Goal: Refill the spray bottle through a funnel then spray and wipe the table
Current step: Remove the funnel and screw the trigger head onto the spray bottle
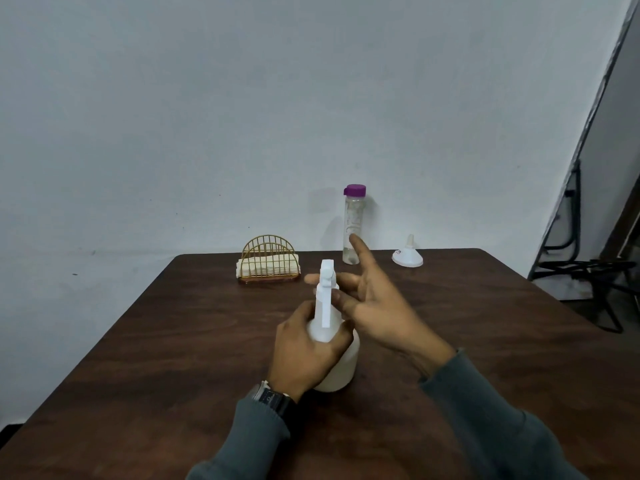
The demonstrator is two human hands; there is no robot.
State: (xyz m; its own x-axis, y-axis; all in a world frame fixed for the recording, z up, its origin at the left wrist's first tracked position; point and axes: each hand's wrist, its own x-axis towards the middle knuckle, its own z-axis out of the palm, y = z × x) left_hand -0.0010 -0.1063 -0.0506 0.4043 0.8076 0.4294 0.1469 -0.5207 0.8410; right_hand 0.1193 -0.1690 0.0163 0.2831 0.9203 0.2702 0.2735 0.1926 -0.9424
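From the head view, we see the white spray bottle [334, 355] standing on the dark wooden counter [173, 341], just below the frame's centre. Our left hand [304, 348] grips its body. Our right hand [374, 306] is spread, fingers beside the spray head; contact is unclear. Toward the counter's far edge stand a gold napkin holder [269, 261], a purple-capped clear bottle [353, 226] and, right of it, an upturned white funnel [407, 258].
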